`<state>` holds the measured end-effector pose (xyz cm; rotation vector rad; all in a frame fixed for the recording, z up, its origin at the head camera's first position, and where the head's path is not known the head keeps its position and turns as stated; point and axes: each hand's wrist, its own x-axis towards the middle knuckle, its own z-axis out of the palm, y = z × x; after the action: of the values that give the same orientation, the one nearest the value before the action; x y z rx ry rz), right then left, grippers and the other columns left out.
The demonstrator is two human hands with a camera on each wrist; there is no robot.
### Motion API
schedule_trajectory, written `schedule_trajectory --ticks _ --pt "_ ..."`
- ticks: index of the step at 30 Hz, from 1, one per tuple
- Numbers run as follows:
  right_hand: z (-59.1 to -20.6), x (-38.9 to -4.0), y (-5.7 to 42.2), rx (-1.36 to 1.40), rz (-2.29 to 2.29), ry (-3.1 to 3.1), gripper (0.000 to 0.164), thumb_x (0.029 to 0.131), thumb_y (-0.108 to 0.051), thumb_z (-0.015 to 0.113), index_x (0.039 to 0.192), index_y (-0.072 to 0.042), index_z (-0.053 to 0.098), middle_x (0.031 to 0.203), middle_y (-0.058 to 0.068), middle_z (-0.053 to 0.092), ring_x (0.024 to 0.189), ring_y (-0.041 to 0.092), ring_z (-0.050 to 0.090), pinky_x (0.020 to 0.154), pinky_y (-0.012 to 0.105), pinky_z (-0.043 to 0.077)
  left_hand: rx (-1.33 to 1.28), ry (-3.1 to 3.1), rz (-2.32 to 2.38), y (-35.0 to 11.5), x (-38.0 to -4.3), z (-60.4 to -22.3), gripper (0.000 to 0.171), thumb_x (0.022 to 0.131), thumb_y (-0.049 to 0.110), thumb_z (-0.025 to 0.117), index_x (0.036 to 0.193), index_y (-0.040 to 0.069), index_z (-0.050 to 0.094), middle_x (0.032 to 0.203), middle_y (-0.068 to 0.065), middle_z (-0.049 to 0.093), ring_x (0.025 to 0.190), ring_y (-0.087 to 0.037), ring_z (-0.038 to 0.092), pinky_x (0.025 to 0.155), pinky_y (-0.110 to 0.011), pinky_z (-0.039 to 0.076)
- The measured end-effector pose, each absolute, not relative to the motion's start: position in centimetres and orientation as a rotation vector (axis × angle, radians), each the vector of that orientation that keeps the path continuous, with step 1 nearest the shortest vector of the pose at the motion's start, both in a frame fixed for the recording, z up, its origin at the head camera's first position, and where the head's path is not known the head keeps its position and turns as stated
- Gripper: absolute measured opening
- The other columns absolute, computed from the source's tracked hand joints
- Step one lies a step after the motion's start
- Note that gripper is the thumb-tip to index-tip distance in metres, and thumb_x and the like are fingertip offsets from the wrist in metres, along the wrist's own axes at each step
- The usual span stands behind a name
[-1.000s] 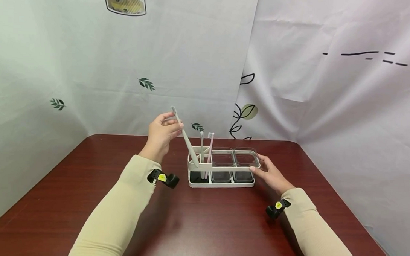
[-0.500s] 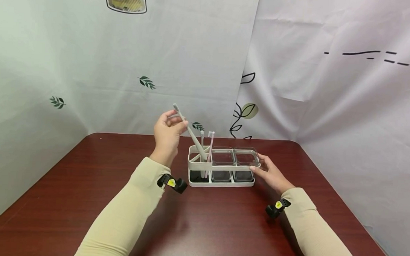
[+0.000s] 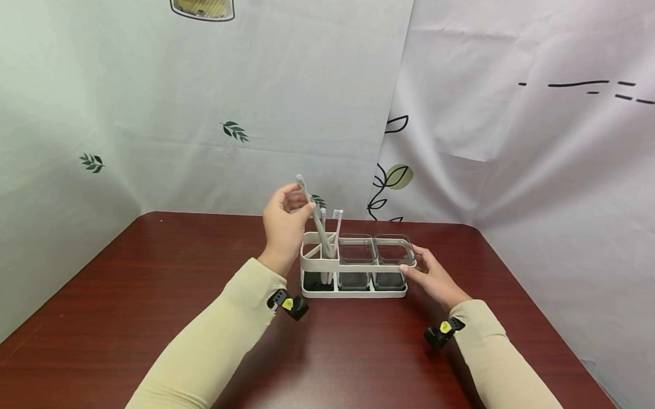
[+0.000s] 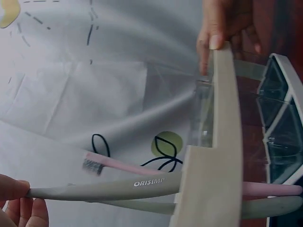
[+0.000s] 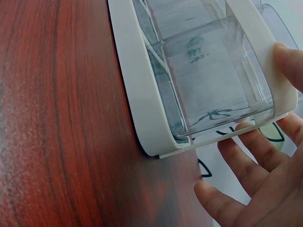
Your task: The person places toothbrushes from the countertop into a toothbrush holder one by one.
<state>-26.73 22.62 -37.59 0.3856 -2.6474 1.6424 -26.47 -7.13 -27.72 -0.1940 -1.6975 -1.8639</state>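
My left hand (image 3: 286, 224) pinches a grey toothbrush (image 4: 104, 189) near its head between thumb and fingers. The brush leans, head up and to the left, its handle end at the top opening of the white holder's (image 3: 321, 265) left section. Lettering shows on the handle in the left wrist view. Standing in that section are a pink toothbrush (image 3: 337, 226) and another greyish toothbrush (image 4: 137, 206), partly hidden. My right hand (image 3: 435, 280) grips the holder's right end, thumb on the upper rim at the front, fingers around the side.
Two clear cups, one in the middle (image 3: 356, 253) and one at the right (image 3: 393, 252), sit in the holder. The holder stands on a dark red wooden table (image 3: 354, 362). A white patterned curtain (image 3: 309, 95) hangs behind the table.
My left hand has moved right with the grey toothbrush, lately dipping a little. The brush's lower end has shifted from the holder's front left rim to inside its opening. My right hand stays put.
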Motion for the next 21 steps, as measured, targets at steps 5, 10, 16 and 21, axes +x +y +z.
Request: schedule_trajectory --ticks 5,10,16,21 --pt "-37.6 -26.7 22.6 0.390 1.654 -2.636 0.066 0.096 -0.021 0.061 0.148 -0.002 0.025 0.140 0.026 0.041 0.126 0.040 0.045 0.101 0.048 0.040 -0.222 -1.764 -1.807 -6.7 -26.3 -28.6 0.037 0.082 -0.009 0.068 0.118 -0.004 0.060 0.101 -0.021 0.064 0.093 -0.026 0.062 0.076 -0.019 0.050" --pt "-37.6 -26.8 22.6 0.390 1.647 -2.634 0.066 0.096 -0.020 0.061 0.148 -0.001 0.026 0.139 0.026 0.042 0.125 0.040 0.046 0.100 0.046 0.041 -0.207 -1.808 -1.809 -6.4 -26.3 -29.5 0.036 0.083 -0.009 0.067 0.118 -0.003 0.060 0.101 -0.021 0.063 0.094 -0.028 0.062 0.078 -0.023 0.051" --pt "-37.6 -26.8 22.6 0.387 1.639 -2.637 0.066 0.096 -0.021 0.061 0.148 -0.002 0.026 0.139 0.026 0.042 0.126 0.040 0.045 0.101 0.047 0.040 -0.175 -1.849 -1.800 -6.2 -26.1 -30.2 0.037 0.083 -0.009 0.067 0.119 -0.003 0.060 0.101 -0.020 0.064 0.094 -0.029 0.062 0.079 -0.025 0.050" --pt "-37.6 -26.8 22.5 0.384 1.648 -2.635 0.066 0.096 -0.021 0.061 0.148 -0.001 0.026 0.139 0.026 0.042 0.127 0.040 0.045 0.101 0.047 0.040 -0.155 -1.884 -1.794 -6.2 -26.0 -30.8 0.037 0.083 -0.008 0.068 0.119 -0.002 0.060 0.101 -0.019 0.064 0.095 -0.029 0.062 0.080 -0.029 0.050"
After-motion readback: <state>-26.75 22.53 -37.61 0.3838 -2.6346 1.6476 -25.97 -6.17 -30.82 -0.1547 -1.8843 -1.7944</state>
